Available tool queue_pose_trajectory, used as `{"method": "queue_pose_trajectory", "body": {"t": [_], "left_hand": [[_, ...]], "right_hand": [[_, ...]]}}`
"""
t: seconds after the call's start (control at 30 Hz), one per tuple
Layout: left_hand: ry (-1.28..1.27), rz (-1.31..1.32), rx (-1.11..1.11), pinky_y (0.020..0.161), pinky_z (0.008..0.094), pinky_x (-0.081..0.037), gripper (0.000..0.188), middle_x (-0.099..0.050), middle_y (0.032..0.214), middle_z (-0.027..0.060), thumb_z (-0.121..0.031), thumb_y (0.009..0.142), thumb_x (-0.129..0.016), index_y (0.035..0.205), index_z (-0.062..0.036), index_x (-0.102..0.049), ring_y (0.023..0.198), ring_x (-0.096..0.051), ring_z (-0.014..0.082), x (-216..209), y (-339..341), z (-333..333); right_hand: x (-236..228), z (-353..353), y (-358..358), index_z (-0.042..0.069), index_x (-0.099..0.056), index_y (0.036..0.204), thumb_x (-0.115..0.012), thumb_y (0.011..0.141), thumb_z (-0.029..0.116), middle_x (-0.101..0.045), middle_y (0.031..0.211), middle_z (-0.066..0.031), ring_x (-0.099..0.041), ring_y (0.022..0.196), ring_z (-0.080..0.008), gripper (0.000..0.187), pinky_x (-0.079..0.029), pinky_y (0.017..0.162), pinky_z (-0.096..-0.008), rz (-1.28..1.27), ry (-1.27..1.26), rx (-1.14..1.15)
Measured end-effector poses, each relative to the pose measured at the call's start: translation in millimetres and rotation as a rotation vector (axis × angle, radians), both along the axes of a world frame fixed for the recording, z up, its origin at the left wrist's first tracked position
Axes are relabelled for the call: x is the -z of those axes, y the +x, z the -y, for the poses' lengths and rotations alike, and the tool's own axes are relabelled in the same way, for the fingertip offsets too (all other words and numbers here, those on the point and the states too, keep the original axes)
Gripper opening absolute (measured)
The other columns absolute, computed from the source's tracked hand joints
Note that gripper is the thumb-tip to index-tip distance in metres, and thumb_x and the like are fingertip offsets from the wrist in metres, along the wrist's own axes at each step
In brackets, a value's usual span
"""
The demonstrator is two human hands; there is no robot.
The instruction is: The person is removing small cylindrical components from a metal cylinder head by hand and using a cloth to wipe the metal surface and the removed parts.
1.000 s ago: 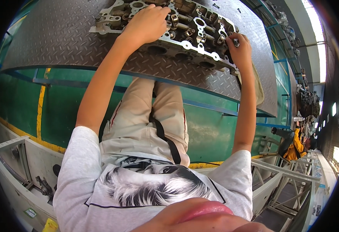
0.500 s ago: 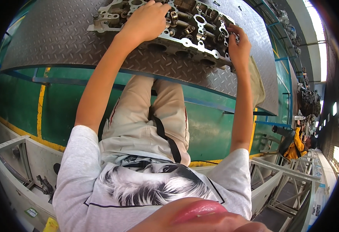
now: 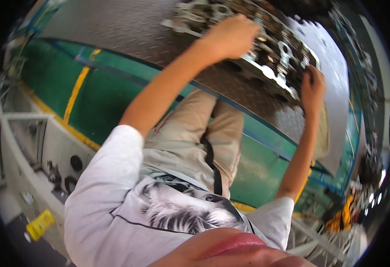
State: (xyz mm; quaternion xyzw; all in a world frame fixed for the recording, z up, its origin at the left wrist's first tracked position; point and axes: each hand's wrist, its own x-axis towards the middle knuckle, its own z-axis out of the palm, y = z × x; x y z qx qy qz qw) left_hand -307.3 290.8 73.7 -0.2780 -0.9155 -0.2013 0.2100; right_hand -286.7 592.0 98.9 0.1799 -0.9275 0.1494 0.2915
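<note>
A metal engine cylinder head (image 3: pixel 266 70), with round journals and valve parts along its top, lies on a dark diamond-plate bench top (image 3: pixel 128 33). My left hand (image 3: pixel 234 38) rests over its upper middle, fingers bent down among the parts. Whatever those fingertips hold is hidden and smeared by motion. At the right end of the cylinder head my right hand (image 3: pixel 314 91) has its fingers curled round the edge. A tan cloth (image 3: pixel 323 133) lies on the bench beside my right wrist.
The bench's blue frame (image 3: pixel 244 133) runs between me and the work. Below is a green floor (image 3: pixel 44 73) with yellow lines. A pale metal frame (image 3: pixel 35 129) stands at the left, with a yellow object (image 3: pixel 40 225) near it. A person in yellow (image 3: pixel 344 216) is far right.
The whole view has swung and tilted, so bench and cylinder head now sit farther right and blurred. My left hand stays over its middle, my right hand at its right end.
</note>
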Motion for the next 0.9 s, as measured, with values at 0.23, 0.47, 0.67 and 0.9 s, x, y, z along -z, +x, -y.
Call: {"method": "queue_pose_trajectory", "body": {"t": [0.23, 0.47, 0.67, 0.9], "left_hand": [[-0.042, -0.050, -0.024, 0.088, 0.0393, -0.048, 0.025, -0.064, 0.096, 0.0136, -0.012, 0.079, -0.059, 0.102, -0.0010, -0.060, 0.096, -0.059, 0.0297, -3.5, 3.3, -2.3], [0.016, 0.022, -0.016, 0.091, 0.0396, -0.046, 0.029, -0.062, 0.102, 0.0134, -0.013, 0.080, -0.061, 0.107, -0.0009, -0.058, 0.102, -0.056, 0.0300, -1.7, 5.1, -3.8], [0.044, 0.004, -0.025, 0.090, 0.0399, -0.047, 0.025, -0.062, 0.098, 0.0133, -0.013, 0.080, -0.060, 0.102, -0.0008, -0.059, 0.100, -0.056, 0.0295, -4.6, 8.3, -3.9], [0.047, -0.043, 0.005, 0.090, 0.0386, -0.046, 0.029, -0.063, 0.100, 0.0115, -0.011, 0.079, -0.062, 0.106, -0.0024, -0.060, 0.101, -0.055, 0.0295, 0.9, 3.8, -3.2]], "right_hand": [[-4.9, 3.5, 3.3, 0.000, -0.064, 0.106, -0.054, 0.091, 0.008, -0.065, 0.102, -0.0162, -0.061, 0.097, -0.0331, 0.020, -0.047, 0.086, -0.0393, -0.025, -0.003, -0.001], [3.5, -2.5, 1.0, -0.001, -0.063, 0.114, -0.051, 0.096, 0.012, -0.065, 0.107, -0.0185, -0.063, 0.099, -0.0331, 0.025, -0.049, 0.086, -0.0393, 0.067, -0.014, 0.043], [2.6, 0.8, 1.2, 0.001, -0.064, 0.112, -0.056, 0.093, 0.010, -0.065, 0.104, -0.0169, -0.061, 0.097, -0.0331, 0.022, -0.048, 0.085, -0.0405, -0.060, 0.002, 0.024], [-1.4, 5.3, 7.7, 0.000, -0.064, 0.108, -0.056, 0.093, 0.013, -0.065, 0.104, -0.0166, -0.062, 0.097, -0.0333, 0.021, -0.048, 0.084, -0.0384, -0.018, -0.015, 0.029]]}}
